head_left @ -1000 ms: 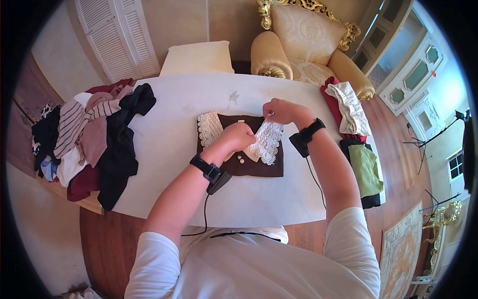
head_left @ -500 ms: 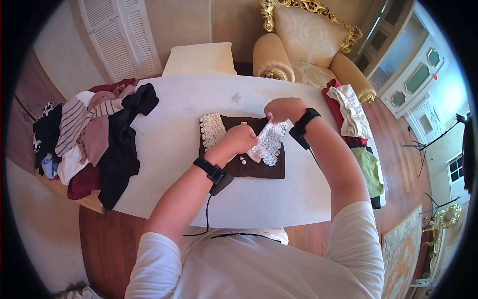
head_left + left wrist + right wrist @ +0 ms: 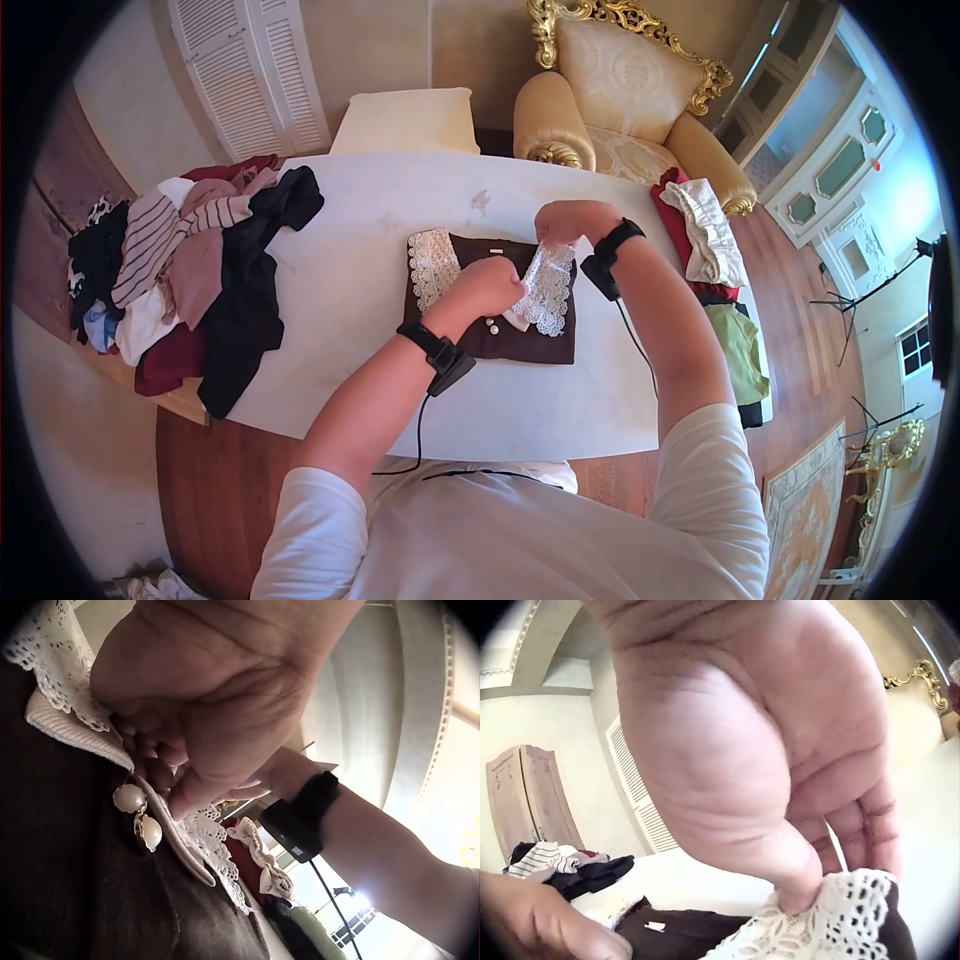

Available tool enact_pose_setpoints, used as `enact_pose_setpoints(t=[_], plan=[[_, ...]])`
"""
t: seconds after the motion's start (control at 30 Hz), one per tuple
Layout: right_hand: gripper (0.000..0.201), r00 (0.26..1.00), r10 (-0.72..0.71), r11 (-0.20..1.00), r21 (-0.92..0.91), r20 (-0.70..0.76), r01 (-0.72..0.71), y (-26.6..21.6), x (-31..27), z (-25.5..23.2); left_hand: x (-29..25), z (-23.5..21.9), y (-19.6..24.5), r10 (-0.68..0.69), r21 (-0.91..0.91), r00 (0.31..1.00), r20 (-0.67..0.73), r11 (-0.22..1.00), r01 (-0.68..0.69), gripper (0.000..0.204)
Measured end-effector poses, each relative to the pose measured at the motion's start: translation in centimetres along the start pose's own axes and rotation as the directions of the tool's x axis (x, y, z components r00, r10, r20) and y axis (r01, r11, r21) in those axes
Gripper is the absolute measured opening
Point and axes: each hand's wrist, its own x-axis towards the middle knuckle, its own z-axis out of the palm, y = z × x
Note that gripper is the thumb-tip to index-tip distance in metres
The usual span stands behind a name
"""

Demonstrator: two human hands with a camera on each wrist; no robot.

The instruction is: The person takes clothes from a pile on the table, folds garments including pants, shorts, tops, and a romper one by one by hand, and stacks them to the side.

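Note:
A folded dark brown top (image 3: pixel 540 347) with a white lace collar (image 3: pixel 548 290) lies on the table in the head view. My left hand (image 3: pixel 490 288) pinches the inner edge of the right collar flap, close above two pearl buttons (image 3: pixel 130 798). In the left wrist view its fingers curl in at the ribbed trim (image 3: pixel 180 844). My right hand (image 3: pixel 575 222) pinches the same flap's upper edge between thumb and fingers, and the lace (image 3: pixel 802 930) hangs below them in the right wrist view. The other lace flap (image 3: pixel 432 265) lies flat on the left.
A loose heap of clothes (image 3: pixel 165 290) covers the left end of the white table (image 3: pixel 380 400). Along the right edge lie folded pieces, among them white trousers (image 3: pixel 708 235) and a light green garment (image 3: pixel 738 350). Beyond the table stand a gilded armchair (image 3: pixel 625 85) and a cream stool (image 3: pixel 405 120).
Both hands keep their hold on the collar flap. The left hand has shifted slightly right and toward the body. The top stays in place while the head view drifts a little.

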Motion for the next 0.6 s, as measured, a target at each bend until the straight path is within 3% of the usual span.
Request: enact_pose_setpoints(t=[0.07,0.1,0.17,0.2,0.27,0.4,0.47,0.53,0.57,0.6], plan=[[0.034,0.989,-0.090,0.975,0.192,-0.118,0.112,0.8,-0.4,0.5,-0.2,0.3,-0.1,0.022,-0.030,0.998,-0.052,0.999,-0.023,0.027],[0.034,0.989,-0.090,0.975,0.190,-0.118,0.111,1.2,-0.5,0.7,-0.2,0.5,-0.2,0.041,-0.058,0.994,-0.103,0.997,-0.047,0.026],[0.039,0.970,-0.063,0.947,0.292,-0.236,0.133,1.5,-1.1,1.2,-0.4,0.3,0.1,0.031,-0.052,0.996,-0.089,0.998,-0.035,0.026],[0.039,0.970,-0.061,0.948,0.291,-0.237,0.131,1.6,-1.4,1.5,-0.5,0.1,0.3,0.018,-0.045,0.997,-0.075,0.999,-0.022,0.025],[0.044,0.965,0.045,0.869,0.486,-0.258,0.089,1.7,-1.9,2.1,-0.5,0.2,0.2,0.024,-0.043,0.996,-0.081,0.999,-0.027,0.025],[0.045,0.974,0.090,0.820,0.570,-0.209,0.047,1.7,-4.8,1.8,-0.6,0.0,0.5,0.015,-0.037,0.997,-0.078,0.999,-0.018,0.024],[0.043,0.998,0.051,0.750,0.661,-0.043,-0.010,2.3,-5.4,1.8,-0.3,0.3,0.2,0.025,-0.033,0.996,-0.088,0.999,-0.028,0.025],[0.041,0.996,0.054,0.679,0.734,-0.077,0.020,2.9,-5.4,2.3,-0.5,-0.1,0.5,0.040,-0.026,0.994,-0.101,0.999,-0.042,0.026],[0.039,0.992,0.052,0.605,0.794,-0.111,0.057,3.3,-5.2,2.6,-1.0,-0.6,1.0,0.007,-0.023,0.999,-0.043,1.000,-0.008,0.025],[0.039,0.992,0.054,0.606,0.793,-0.115,0.059,3.6,-5.0,3.0,-1.4,-1.1,1.4,-0.027,-0.016,1.000,0.014,1.000,0.027,0.027]])
